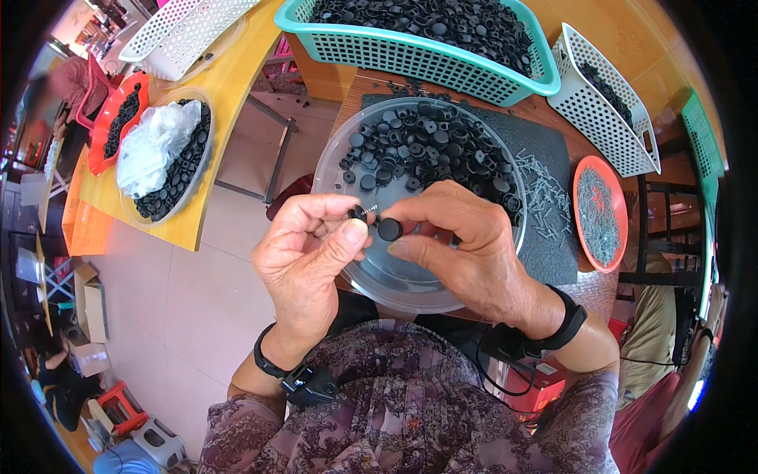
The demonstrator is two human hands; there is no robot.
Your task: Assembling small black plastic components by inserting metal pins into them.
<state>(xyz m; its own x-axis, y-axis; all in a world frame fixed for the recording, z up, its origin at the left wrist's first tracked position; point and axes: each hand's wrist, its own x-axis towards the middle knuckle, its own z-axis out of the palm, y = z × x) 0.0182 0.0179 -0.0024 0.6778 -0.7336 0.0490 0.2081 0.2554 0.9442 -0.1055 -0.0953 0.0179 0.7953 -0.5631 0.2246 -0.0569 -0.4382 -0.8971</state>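
Note:
My left hand pinches a small black plastic piece between thumb and fingers. A thin metal screw sticks out of that piece toward the right. Close beside it, my right hand grips a round black cap by its edge. Cap and screw tip are slightly apart. Both hands hover over a clear round tub, where many loose black caps and fittings are heaped toward the far side. Loose screws lie on a dark mat to the right.
An orange-red dish of screws stands far right. Behind the tub is a teal basket full of black parts, with a white basket beside it. On the yellow table at left are a red bowl and a plastic bag.

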